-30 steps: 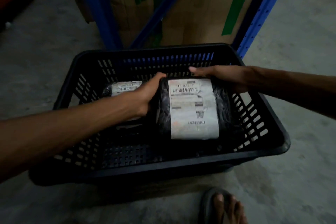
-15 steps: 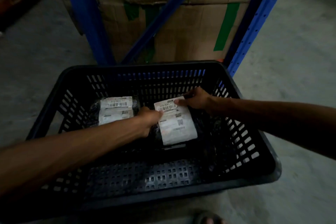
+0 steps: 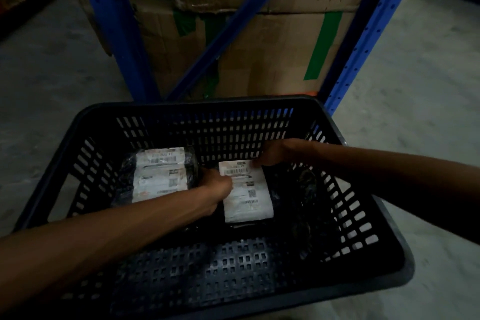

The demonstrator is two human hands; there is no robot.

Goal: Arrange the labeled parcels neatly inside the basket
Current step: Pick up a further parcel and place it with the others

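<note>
A black slotted basket [image 3: 374, 283] sits on the grey concrete floor [image 3: 428, 117], holding two labeled parcels [image 3: 161, 176].

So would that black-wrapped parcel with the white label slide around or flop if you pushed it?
The parcel probably gives slightly: its wrap looks crinkled and soft. The glossy film may be slippery. Lying flat on the basket floor, it seems unlikely to roll.

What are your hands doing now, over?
Both hands on right parcel, down in basket. Left parcel beside it. Nothing blocking.
</note>
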